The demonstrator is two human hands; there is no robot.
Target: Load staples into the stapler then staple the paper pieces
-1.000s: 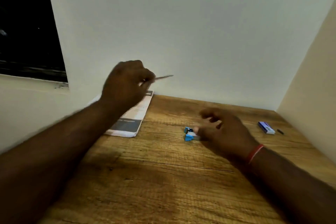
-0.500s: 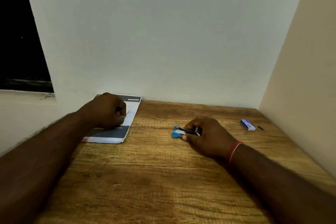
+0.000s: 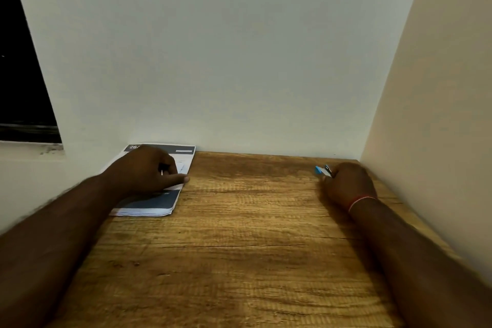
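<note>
A stack of printed paper pieces (image 3: 159, 201) lies at the far left of the wooden table (image 3: 239, 234), against the back wall. My left hand (image 3: 146, 170) rests on the stack with its fingers curled, and a thin white sliver of paper shows between them. Its thumb lies along the stack's right edge. My right hand (image 3: 348, 184) is at the far right, near the corner of the walls, and grips the small blue stapler (image 3: 319, 170). Only the stapler's blue and metal front end pokes out to the left of the fingers. No staple box is visible.
A white wall closes the table's far edge and a cream wall runs along its right side. A dark window opening (image 3: 21, 74) sits at the upper left. A red thread circles my right wrist.
My left hand came down from mid-air with a paper piece onto the stack. My right hand took hold of the stapler at mid-table and carried it to the far right corner.
</note>
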